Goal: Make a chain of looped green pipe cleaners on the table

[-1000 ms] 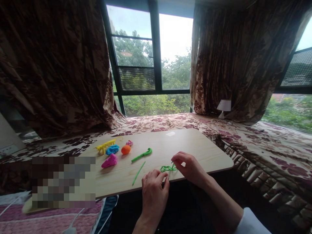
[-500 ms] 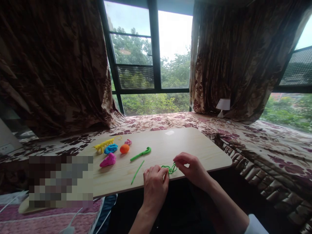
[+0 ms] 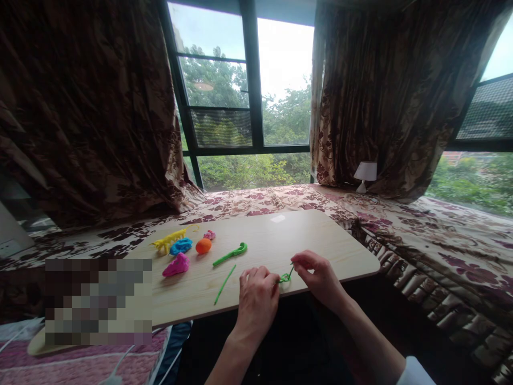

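Note:
Between my hands, near the front edge of the table, is a looped strand of green modelling clay [image 3: 285, 278]. My right hand [image 3: 316, 272] pinches one end and holds it raised off the table. The fingers of my left hand [image 3: 258, 293] are closed at the strand's left side; its fingertips are partly hidden behind the back of the hand. Left of my left hand lies a thin straight green clay strip [image 3: 225, 285]. Beyond it is a thicker green clay stick [image 3: 230, 254] with a curled end.
On the table [image 3: 316, 230] to the left sit an orange clay ball [image 3: 203, 246], a pink clay lump [image 3: 176, 265], a blue clay piece [image 3: 181, 246], a yellow clay piece [image 3: 170, 240] and a small pink clay bit [image 3: 209, 235]. A white lamp [image 3: 365, 172] stands behind.
My right hand has drawn its end of the green strand slightly up and right. The loops between my hands look smaller, and my left hand has shifted slightly right.

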`<act>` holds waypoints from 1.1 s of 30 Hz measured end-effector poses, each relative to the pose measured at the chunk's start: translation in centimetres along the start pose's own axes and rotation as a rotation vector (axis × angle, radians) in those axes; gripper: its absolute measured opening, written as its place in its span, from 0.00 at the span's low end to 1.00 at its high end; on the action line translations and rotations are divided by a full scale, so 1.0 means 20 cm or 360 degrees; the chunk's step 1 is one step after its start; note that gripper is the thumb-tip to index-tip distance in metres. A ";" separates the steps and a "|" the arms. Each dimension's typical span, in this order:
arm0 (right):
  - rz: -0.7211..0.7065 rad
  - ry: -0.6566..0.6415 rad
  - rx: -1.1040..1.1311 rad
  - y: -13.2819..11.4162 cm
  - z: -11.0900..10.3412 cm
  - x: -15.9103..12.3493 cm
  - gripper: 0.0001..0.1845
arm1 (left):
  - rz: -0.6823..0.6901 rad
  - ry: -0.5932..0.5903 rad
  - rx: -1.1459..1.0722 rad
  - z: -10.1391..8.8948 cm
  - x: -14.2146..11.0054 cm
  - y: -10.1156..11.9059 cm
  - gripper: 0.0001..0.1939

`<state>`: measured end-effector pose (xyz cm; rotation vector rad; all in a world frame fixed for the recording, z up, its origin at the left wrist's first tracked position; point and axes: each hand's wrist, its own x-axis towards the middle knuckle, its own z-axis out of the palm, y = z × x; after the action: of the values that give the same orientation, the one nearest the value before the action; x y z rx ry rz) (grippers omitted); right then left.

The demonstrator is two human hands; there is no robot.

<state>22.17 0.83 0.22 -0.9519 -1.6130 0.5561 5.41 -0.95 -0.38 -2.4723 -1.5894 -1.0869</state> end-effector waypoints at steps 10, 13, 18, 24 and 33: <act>0.0176 0.0149 0.0533 -0.12 -0.02 0.01 0.07 | -0.0484 -0.0194 -0.1223 -0.12 0.00 -0.05 0.13; 0.0199 0.0229 0.0631 -0.17 -0.04 0.02 0.07 | -0.0630 -0.0292 -0.1485 -0.14 -0.01 -0.03 0.14; 0.0244 0.0214 0.0652 -0.18 -0.04 0.02 0.07 | -0.0742 -0.0365 -0.1600 -0.19 0.00 0.01 0.15; 0.0377 0.0042 0.0719 -0.18 -0.01 -0.03 0.10 | -0.0729 -0.0369 -0.1548 -0.19 0.00 0.00 0.15; 0.0792 0.0094 0.1038 -0.05 0.05 -0.09 0.17 | -0.0571 -0.0351 -0.1365 -0.16 0.02 -0.03 0.18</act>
<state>21.06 -1.11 -0.25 -0.8450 -1.0155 1.2894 3.21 -1.44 2.08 -2.9268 -1.9941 -1.9506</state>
